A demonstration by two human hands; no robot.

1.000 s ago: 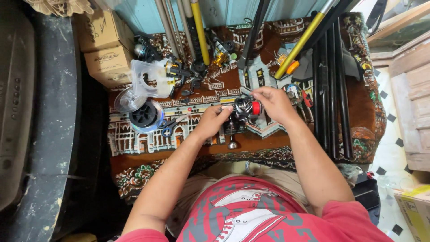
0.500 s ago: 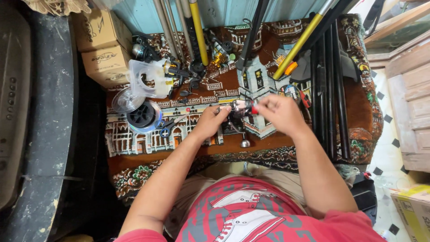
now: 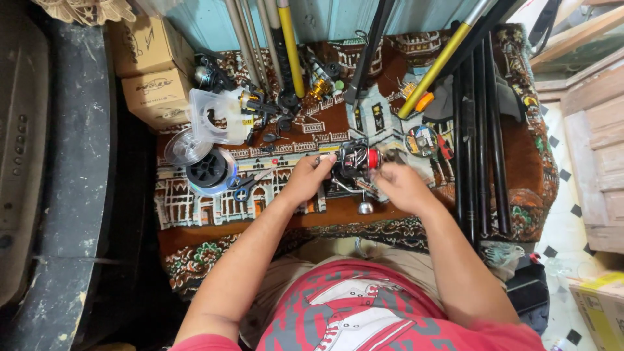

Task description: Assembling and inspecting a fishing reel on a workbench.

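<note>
Two hands meet over a patterned rug (image 3: pixel 214 208) spread on a low table, seen from above. Far left, two cardboard boxes (image 3: pixel 146 65) are stacked against the wall, just beside the rug's far-left corner. Right of them sits a clear plastic packet (image 3: pixel 218 117), and near it a clear empty spool (image 3: pixel 185 148) touching a black line spool (image 3: pixel 209 170). A small pair of scissors (image 3: pixel 246 185) lies just right of the black spool, close to the left hand.

Left hand (image 3: pixel 307 179) is curled, fingers closed on the left side of a fishing reel (image 3: pixel 356 164), thumb up near its top. The reel is black with a red band, sitting between both hands at the rug's centre, its handle knob (image 3: pixel 365 208) sticking out on the near side. Right hand (image 3: pixel 402 185) is closed on the reel's right side, fingertips pinched near the red band; cannot tell exactly what part they pinch, motion blur there.

Far side of the reel: several rod butts, one with a yellow grip (image 3: pixel 291 49), lean on the teal wall, with small reel parts scattered under them. Further right a yellow-shafted rod (image 3: pixel 442 65) runs diagonally, a round blister pack (image 3: pixel 421 140) lies near the right hand, and a bundle of black rods (image 3: pixel 480 130) runs near to far along the rug's right side.
</note>
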